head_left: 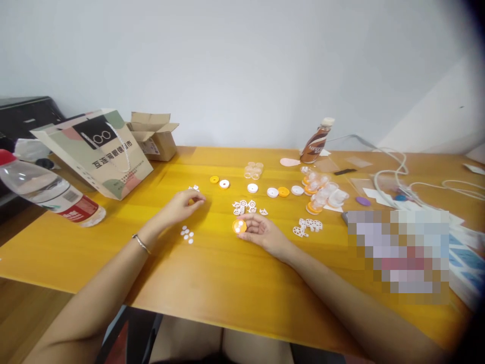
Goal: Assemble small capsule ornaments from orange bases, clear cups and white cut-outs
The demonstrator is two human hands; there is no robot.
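Orange disc pt. hidden by R fingers.

Glossy wooden table, plastic disc

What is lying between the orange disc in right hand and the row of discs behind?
White spoked pieces lie between the orange disc and the row of discs; the head view shows it.
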